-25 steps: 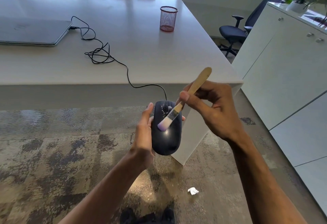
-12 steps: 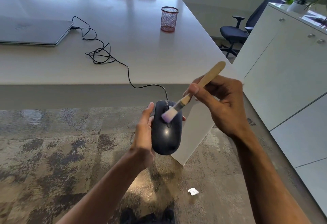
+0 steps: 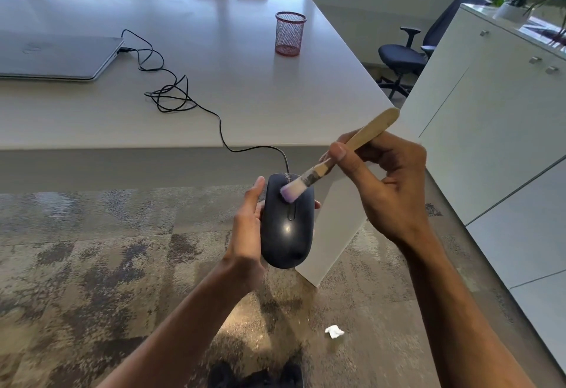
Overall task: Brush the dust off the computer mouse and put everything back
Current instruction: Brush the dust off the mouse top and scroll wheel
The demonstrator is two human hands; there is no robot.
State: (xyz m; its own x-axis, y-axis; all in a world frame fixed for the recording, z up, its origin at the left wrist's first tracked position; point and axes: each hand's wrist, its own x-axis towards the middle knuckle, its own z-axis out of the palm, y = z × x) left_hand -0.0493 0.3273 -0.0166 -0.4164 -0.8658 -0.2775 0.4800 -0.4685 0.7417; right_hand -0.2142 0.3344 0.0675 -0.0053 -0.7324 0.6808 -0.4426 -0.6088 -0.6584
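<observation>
My left hand [image 3: 246, 228] holds a black wired computer mouse [image 3: 287, 228] upright in the air, in front of the white table's front edge, thumb along its left side. In my right hand [image 3: 387, 182] is a small brush [image 3: 340, 154] with a pale wooden handle; its purple-tipped bristles touch the upper part of the mouse, above the scroll wheel. The mouse's black cable [image 3: 171, 93] runs up over the table edge, coils on the tabletop and reaches a closed grey laptop [image 3: 55, 58].
A red mesh pen cup [image 3: 289, 33] stands on the white table [image 3: 245, 87] at the back right. White cabinets [image 3: 496, 130] fill the right side, with an office chair [image 3: 404, 59] behind. A crumpled white scrap [image 3: 334, 331] lies on the patterned carpet near my shoes.
The brush has travelled up the mouse from its middle to its upper end, and my right hand has moved up and to the right. My left hand keeps the mouse in place.
</observation>
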